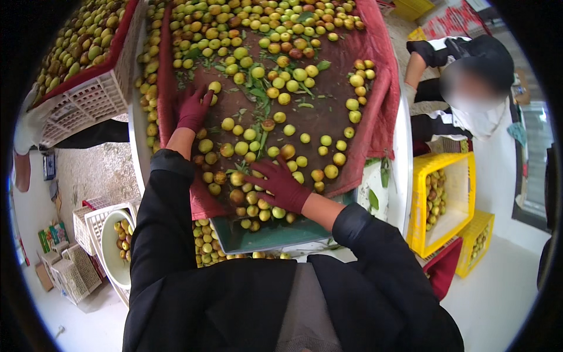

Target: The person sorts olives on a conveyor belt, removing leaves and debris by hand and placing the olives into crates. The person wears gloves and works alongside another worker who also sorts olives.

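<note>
My left hand (193,108), in a dark red glove, rests on the brown surface of a sorting table (338,50) with its fingers apart. Its fingertips are beside a yellow-green jujube (214,87). My right hand (286,187), gloved alike, spreads over a cluster of jujubes (252,198) at the near end and touches some of them. Neither hand appears to grip a fruit, though the right fingertips partly cover some. Green leaves (259,83) lie among the fruit. A green tray-like chute (264,240) slopes below the cluster.
Red padded cloth (382,97) lines the table's sides. A person (475,79) is at the right, near a yellow crate (473,176) of jujubes. At upper left, a gloved hand (31,125) is at a full white crate (88,101). A pale basin (112,259) stands lower left.
</note>
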Motion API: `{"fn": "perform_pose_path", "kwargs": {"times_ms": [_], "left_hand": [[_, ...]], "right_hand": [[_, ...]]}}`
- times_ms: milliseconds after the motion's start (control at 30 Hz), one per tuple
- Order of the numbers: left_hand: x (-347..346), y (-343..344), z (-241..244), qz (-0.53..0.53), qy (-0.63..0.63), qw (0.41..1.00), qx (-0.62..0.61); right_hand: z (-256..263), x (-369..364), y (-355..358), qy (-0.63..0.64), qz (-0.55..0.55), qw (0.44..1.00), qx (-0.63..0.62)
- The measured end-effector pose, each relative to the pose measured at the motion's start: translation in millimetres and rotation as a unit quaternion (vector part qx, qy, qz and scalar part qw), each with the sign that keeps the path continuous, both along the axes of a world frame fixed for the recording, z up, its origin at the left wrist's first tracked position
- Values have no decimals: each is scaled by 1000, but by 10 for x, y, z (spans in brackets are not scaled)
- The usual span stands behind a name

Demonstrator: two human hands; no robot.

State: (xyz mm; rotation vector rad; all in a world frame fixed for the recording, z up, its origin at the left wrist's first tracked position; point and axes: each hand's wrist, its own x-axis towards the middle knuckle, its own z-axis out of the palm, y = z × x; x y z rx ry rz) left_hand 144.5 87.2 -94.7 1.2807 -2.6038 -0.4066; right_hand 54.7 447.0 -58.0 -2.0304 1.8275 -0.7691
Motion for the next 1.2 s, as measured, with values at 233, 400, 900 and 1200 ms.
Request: {"fn": "perform_pose_path", "kwargs": {"times_ms": [233, 400, 900, 1200], "left_hand": [[77, 620, 232, -47, 24, 997, 64], [259, 1075, 320, -77, -8, 997, 5], [782, 3046, 654, -257, -136, 957, 10], [935, 3133, 642, -331, -128, 935, -3]], "right_hand": [[111, -1772, -290, 137, -332, 932, -50], [57, -2051, -159, 195, -370, 880, 227], [-201, 1, 668, 217, -323, 911, 134], [-70, 213, 899, 197, -274, 930, 143]]}}
